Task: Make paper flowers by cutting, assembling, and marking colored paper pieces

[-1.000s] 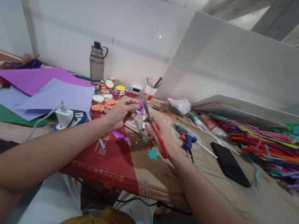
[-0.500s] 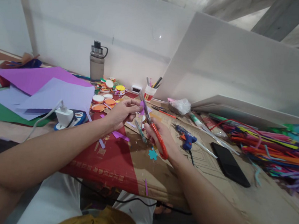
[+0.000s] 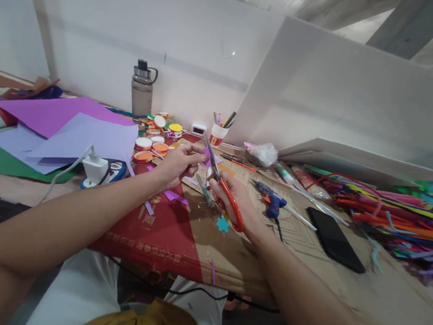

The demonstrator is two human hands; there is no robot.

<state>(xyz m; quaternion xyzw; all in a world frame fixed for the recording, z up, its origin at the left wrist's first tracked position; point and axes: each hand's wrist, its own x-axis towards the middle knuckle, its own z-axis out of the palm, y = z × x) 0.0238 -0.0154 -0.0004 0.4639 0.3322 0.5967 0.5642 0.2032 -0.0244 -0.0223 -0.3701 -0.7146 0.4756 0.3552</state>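
Between thumb and fingertips, my left hand [image 3: 183, 165] pinches a small piece of purple paper [image 3: 207, 156]. My right hand [image 3: 232, 197] grips red-handled scissors [image 3: 232, 204], their blades pointing up and away beside the paper. Whether the blades touch the paper I cannot tell. Below the right hand a teal flower-shaped cutout [image 3: 222, 224] lies on the cardboard [image 3: 245, 266]. Purple paper scraps [image 3: 176, 197] are scattered under my left wrist, and a slim teal-patterned tool [image 3: 205, 191] lies between the hands.
A blue glue gun [image 3: 273, 204] and a black phone [image 3: 334, 239] lie to the right, before a pile of pipe cleaners [image 3: 398, 209]. Purple sheets [image 3: 85, 138], a power strip [image 3: 115, 171] and a bottle [image 3: 141, 93] stand left. Behind are round lids [image 3: 142, 156] and a pen cup [image 3: 218, 135].
Both hands, the purple paper and the scissors keep nearly the same pose. The whole view has shifted very slightly; nothing has been let go or picked up.
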